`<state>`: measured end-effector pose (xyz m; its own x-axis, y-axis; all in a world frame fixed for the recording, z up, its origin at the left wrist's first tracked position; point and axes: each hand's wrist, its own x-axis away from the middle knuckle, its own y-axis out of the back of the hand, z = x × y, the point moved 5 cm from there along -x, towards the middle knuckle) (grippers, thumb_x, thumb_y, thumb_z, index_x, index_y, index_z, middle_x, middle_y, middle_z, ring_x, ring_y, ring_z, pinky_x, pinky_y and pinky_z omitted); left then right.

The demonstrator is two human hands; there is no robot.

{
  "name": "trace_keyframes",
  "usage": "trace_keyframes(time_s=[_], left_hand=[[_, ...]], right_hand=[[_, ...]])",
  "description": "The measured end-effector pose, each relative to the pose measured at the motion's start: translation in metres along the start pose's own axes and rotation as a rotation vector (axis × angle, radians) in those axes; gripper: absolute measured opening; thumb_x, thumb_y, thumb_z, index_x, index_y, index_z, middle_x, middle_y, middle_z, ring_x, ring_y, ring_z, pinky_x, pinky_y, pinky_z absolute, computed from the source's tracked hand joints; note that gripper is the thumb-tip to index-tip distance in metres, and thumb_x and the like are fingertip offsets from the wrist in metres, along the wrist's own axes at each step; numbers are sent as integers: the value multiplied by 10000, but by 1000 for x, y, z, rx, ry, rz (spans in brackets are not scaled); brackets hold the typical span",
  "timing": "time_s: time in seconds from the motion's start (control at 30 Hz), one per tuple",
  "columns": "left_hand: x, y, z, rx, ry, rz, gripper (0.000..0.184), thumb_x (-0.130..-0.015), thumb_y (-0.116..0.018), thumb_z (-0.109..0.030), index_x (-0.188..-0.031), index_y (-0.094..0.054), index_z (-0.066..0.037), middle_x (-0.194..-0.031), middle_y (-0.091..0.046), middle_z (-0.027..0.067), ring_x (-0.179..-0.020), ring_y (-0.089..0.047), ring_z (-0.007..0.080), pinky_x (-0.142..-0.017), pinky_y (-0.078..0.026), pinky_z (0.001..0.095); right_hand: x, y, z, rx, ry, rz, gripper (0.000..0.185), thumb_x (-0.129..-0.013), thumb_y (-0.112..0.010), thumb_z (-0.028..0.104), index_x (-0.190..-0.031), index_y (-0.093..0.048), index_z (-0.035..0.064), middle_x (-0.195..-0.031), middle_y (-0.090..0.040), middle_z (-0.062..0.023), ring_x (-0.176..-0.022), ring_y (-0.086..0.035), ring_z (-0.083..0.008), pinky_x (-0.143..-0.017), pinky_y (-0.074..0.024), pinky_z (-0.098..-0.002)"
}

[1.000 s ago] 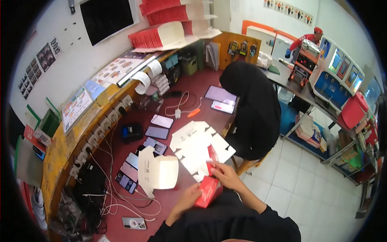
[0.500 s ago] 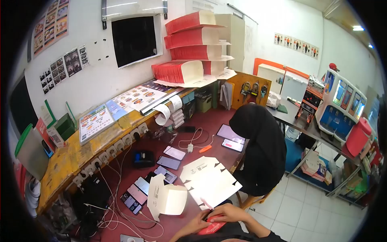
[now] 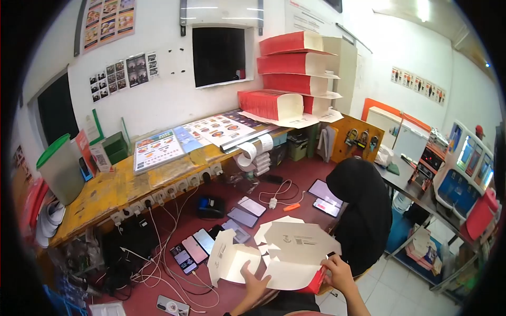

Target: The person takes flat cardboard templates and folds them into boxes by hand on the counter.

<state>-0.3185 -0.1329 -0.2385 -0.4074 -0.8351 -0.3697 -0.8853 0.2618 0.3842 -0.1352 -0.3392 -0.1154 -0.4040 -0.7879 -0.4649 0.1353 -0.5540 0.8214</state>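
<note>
A white carton sheet with red outer sides [image 3: 303, 245] is partly folded at the front edge of the dark red table. My right hand [image 3: 337, 274] grips its right side, beside a red flap. My left hand [image 3: 255, 284] has its fingers spread at the sheet's lower left, next to a second part-folded white carton [image 3: 240, 260]. Another flat white piece shows behind the held sheet. Several phones [image 3: 243, 217] lie behind the cartons.
A person in black [image 3: 361, 216] sits at the right of the table. White cables [image 3: 158, 263] run over its left part. A yellow wooden counter [image 3: 105, 197] stands behind, with stacked red cartons [image 3: 284, 63]. An orange cutter [image 3: 291, 207] lies near the tablet [image 3: 325, 191].
The view has swung up and left. The flat sheet is now lifted and bent, held in my right hand. My left hand has moved away from my right and opened.
</note>
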Motion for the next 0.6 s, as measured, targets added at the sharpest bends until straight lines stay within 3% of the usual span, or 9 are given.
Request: trace_keyframes(time_s=[0.1,0.13,0.17,0.2,0.27,0.3,0.37,0.47,0.6], left_hand=[[2,-27,34,791,536,259,711,-728,-732,-37,-1298,-324,77,-1141,-510,167,-1050,-536,258,-877,-472,367],[-3,-43,62,771,554,476,650,-779,-698,-4,-1322,-341,28,-1095,-582,184,-964,-625,272,-833,-548,393],[0,-52,57,990,562,559,554,-806,-675,-6,-1297,-420,15,-968,-640,140,-860,-651,254,-785,-551,391],[9,-73,107,1198,685,750,502,-821,-657,-12,-1284,-462,-3,-943,-643,98,-845,-647,223,-718,-547,354],[-2,-58,77,605,541,880,596,-758,-697,-22,-1297,-443,-5,-944,-598,110,-715,-606,193,-648,-527,312],[-8,-58,72,502,530,742,745,-667,-774,-36,-1315,-405,-37,-1053,-519,154,-765,-585,211,-627,-518,290],[-23,-49,71,82,246,365,911,-547,-859,-80,-1307,-357,-104,-1191,-384,179,-1062,-486,280,-777,-502,361],[-17,-45,61,263,523,210,983,-531,-851,-59,-1337,-290,-99,-1279,-310,206,-1174,-394,317,-942,-430,441],[-4,-53,73,583,765,132,974,-570,-814,13,-1362,-254,-80,-1315,-293,197,-1182,-419,305,-935,-441,378]], right_hand=[[7,-37,-44,14,16,-155,327,-638,-678,43,-953,-601,88,-940,-578,-109,-786,-629,-285,-685,-521,-359],[4,-45,-55,-24,54,-215,237,-710,-613,35,-944,-603,71,-954,-597,-131,-803,-627,-303,-684,-516,-366],[9,-65,-77,-95,-7,-146,331,-657,-569,-26,-976,-599,60,-948,-589,-157,-888,-605,-344,-740,-505,-408],[18,-88,-100,-132,41,-186,314,-672,-567,-16,-979,-590,43,-946,-593,-166,-906,-593,-366,-765,-497,-419],[16,-99,-99,-108,0,-117,278,-696,-605,6,-971,-575,39,-998,-622,-164,-936,-605,-364,-779,-501,-399],[11,-96,-89,-125,-2,-184,164,-797,-581,62,-957,-585,23,-993,-629,-181,-906,-621,-368,-766,-509,-387],[15,-109,-100,-74,2,-218,191,-781,-603,57,-966,-572,20,-1038,-631,-193,-919,-627,-372,-768,-518,-378],[16,-108,-96,47,-1,-276,275,-711,-656,58,-967,-558,40,-1012,-634,-178,-882,-631,-342,-734,-517,-390],[31,-120,-111,50,-28,-305,264,-734,-642,82,-973,-536,47,-1014,-630,-178,-830,-622,-342,-691,-498,-400]])
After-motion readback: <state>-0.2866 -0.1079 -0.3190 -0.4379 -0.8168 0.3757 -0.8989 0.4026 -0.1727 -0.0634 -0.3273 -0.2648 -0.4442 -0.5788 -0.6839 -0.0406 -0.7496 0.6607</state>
